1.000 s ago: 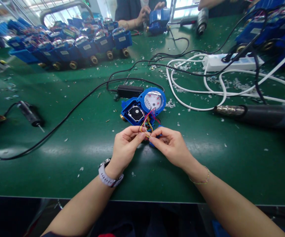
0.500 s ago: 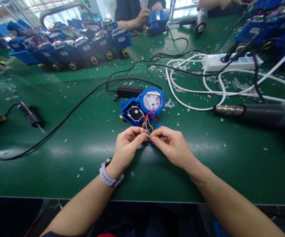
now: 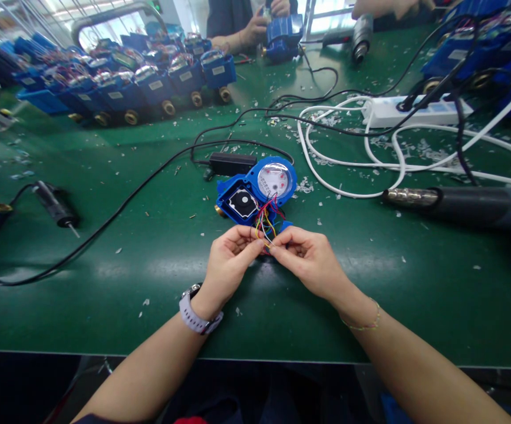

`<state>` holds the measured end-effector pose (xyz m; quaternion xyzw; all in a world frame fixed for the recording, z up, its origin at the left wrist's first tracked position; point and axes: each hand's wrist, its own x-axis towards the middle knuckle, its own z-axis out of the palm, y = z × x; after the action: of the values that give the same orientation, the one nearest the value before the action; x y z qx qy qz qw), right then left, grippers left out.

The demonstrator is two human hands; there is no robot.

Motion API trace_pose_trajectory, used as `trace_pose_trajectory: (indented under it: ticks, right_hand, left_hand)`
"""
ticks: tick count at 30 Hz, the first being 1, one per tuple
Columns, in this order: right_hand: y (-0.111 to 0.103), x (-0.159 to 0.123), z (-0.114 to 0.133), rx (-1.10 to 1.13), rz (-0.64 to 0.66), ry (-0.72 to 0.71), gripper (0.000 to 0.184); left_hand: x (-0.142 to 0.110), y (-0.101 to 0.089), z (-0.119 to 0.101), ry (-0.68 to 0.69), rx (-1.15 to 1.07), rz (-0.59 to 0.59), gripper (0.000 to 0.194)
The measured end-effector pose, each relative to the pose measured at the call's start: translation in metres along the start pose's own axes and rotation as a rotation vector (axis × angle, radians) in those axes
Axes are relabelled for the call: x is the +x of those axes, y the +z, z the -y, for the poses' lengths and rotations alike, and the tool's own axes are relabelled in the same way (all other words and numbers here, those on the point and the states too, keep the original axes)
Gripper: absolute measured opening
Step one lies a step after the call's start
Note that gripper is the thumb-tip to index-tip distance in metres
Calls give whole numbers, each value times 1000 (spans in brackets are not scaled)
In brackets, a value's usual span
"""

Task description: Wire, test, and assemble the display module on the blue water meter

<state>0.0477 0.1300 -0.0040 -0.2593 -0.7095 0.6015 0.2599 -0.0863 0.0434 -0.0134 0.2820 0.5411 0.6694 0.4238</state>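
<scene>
1. My left hand [image 3: 231, 265] and my right hand [image 3: 308, 265] meet at lower centre of the frame. Their fingertips are close together, and both hands pinch thin coloured wires [image 3: 264, 224] of red, yellow and blue.
2. Those wires rise from an open blue water meter [image 3: 255, 191], which lies on the green counter [image 3: 149, 294] at the centre of the frame, just above my hands. Its round dial faces up beside a black square part.
3. If I tug too hard, I could strain the wires or tear them from where they enter the meter.
4. If I twist them carelessly, the thin strands could break or cross.
5. Plastic scraps [image 3: 305, 185] lie scattered nearby; one could fall into the open housing if I shift the meter carelessly.
6. At right of the frame, the metal nozzle of a black heat gun [image 3: 458, 203] points toward the meter. If it is hot and gets knocked closer, it could damage the wire insulation or burn my hand.
</scene>
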Motion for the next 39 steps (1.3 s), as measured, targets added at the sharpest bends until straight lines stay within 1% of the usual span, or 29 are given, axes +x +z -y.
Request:
trace_pose_trajectory:
  ticks: [6,12,20,23,27,29,33,39]
  right_hand:
    - [-1,1,0,16,15,25,18]
    - [-2,1,0,4,3,45,20]
    - [-2,1,1,46,13,85,19]
    - [-1,1,1,55,10,77,17]
    - [-1,1,0,73,13,73,16]
    - [0,1,1,83,17,76,18]
    - [-1,1,3,61,20,71,19]
    - [-2,1,2,55,10,85,20]
  left_hand:
    - [0,1,-1,-6,0,-2,10]
    - [0,0,-2,-4,-1,10,9]
    - [1,-1,-1,-1,12,0,11]
    - [0,-2,-3,-2,67,13,13]
    - [-2,-4,-7,4,233,61,17]
    - [-2,-4,-8,22,292,59,19]
    - [-2,-3,-9,46,309,48,20]
    - [-2,-2,-8,80,322,77,16]
